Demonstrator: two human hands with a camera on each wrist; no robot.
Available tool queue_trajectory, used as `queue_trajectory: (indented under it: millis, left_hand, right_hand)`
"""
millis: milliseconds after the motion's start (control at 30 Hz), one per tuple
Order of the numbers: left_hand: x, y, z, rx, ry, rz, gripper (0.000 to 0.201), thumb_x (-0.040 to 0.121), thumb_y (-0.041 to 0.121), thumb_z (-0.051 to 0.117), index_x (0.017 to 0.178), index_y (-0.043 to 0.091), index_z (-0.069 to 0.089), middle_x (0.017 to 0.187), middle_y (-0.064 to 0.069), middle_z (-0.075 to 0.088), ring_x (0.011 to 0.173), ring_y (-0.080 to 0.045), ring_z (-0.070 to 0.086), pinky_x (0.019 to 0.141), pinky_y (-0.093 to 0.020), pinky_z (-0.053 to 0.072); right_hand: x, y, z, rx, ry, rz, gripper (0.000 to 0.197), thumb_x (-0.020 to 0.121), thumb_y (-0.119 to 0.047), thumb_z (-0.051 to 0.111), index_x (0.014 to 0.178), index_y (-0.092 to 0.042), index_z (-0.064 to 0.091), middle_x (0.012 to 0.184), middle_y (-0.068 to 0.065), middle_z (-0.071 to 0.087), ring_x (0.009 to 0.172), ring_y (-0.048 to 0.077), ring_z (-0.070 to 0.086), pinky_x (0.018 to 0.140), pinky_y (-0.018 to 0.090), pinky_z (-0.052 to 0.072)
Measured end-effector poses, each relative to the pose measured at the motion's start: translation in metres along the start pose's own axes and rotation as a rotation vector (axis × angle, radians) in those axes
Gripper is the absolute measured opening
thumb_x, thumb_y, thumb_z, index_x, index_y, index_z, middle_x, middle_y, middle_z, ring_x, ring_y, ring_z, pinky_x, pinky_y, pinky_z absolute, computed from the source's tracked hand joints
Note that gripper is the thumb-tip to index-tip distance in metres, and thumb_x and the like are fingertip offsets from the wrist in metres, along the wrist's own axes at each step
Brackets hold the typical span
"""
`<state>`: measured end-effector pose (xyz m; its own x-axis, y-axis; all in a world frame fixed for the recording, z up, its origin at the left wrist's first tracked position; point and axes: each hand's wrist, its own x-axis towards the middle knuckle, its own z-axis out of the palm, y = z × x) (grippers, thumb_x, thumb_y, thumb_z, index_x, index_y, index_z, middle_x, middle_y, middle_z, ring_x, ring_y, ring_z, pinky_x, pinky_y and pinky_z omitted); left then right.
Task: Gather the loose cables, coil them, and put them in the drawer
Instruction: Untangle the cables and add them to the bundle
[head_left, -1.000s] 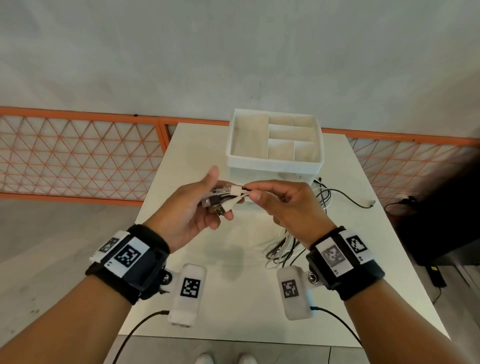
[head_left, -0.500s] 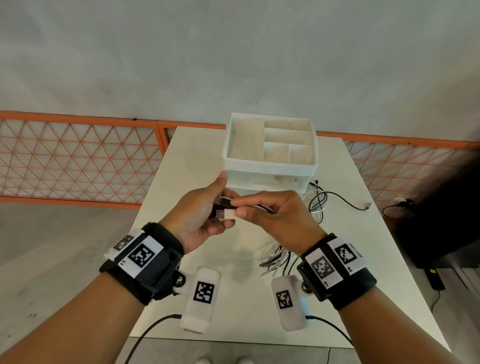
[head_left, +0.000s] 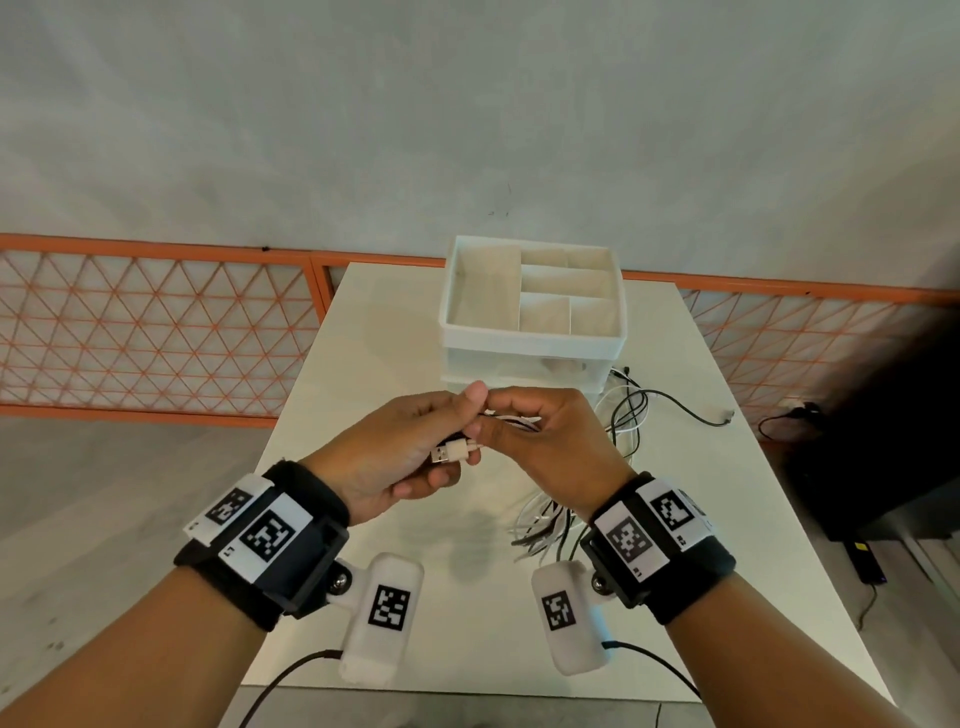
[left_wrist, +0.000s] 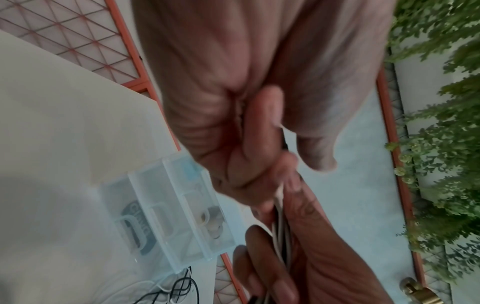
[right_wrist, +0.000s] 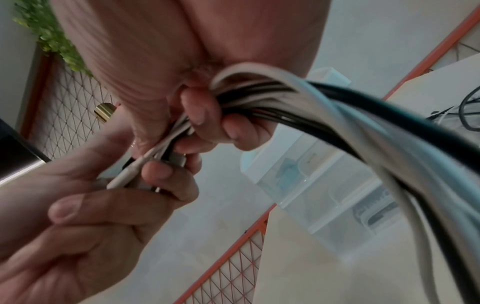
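Note:
A bundle of white and black cables (right_wrist: 363, 127) runs through both hands above the table. My left hand (head_left: 415, 452) pinches the plug ends (head_left: 453, 453), a white USB plug sticking out toward me. My right hand (head_left: 540, 436) is curled round the same bundle just beside it, fingers touching the left thumb. The slack of the cables (head_left: 545, 525) hangs under my right wrist. More loose cables (head_left: 631, 410) lie on the table to the right of the white drawer unit (head_left: 530, 358). In the left wrist view the cables (left_wrist: 280, 216) pass between both fists.
The drawer unit carries an open tray (head_left: 452, 291) with several compartments on top; its translucent drawers (left_wrist: 166, 209) look closed. The white table (head_left: 374, 332) ends at an orange mesh fence (head_left: 156, 322). A dark box (head_left: 883, 457) stands on the floor at right.
Both hands have moved together and slightly forward. The right hand has slid up against the left thumb, and the plug ends now poke out of the left hand toward me.

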<state>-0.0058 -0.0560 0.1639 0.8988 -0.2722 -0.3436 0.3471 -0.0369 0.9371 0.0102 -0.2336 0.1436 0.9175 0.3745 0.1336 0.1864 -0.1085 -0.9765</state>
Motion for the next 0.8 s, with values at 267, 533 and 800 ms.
queue_trajectory:
  millis: [267,533,800]
  left_hand:
    - [0.0044,0.0005,0.0039,-0.13,0.098,0.068,0.049,0.088,0.045,0.063,0.097,-0.003,0.06,0.079,-0.014,0.059,0.049,-0.011,0.046,0.033,-0.015,0.028]
    - [0.0066,0.0005,-0.0001,-0.218,0.181,0.07,0.043,0.089,0.052,0.059,0.098,0.01,0.061,0.065,-0.007,0.056,0.047,-0.012,0.044,0.031,-0.016,0.025]
    - [0.0094,-0.0031,0.0016,-0.226,0.337,0.064,0.021,0.096,0.024,0.057,0.088,0.005,0.059,0.063,-0.011,0.056,0.043,-0.015,0.046,0.031,-0.018,0.026]
  right_hand:
    - [-0.0022,-0.0003,0.0106,0.018,0.024,-0.011,0.022,0.088,-0.014,0.076,0.11,-0.017,0.078,0.097,-0.005,0.079,0.099,0.009,0.073,0.096,0.027,0.054]
    - [-0.0023,0.0024,0.0092,-0.02,0.05,0.03,0.034,0.088,-0.019,0.077,0.12,-0.027,0.072,0.093,-0.016,0.077,0.082,-0.004,0.07,0.081,0.015,0.052]
    - [-0.002,-0.0006,0.0109,-0.058,0.06,0.058,0.037,0.087,-0.025,0.077,0.123,-0.031,0.069,0.09,-0.005,0.077,0.084,0.003,0.071,0.083,0.025,0.056]
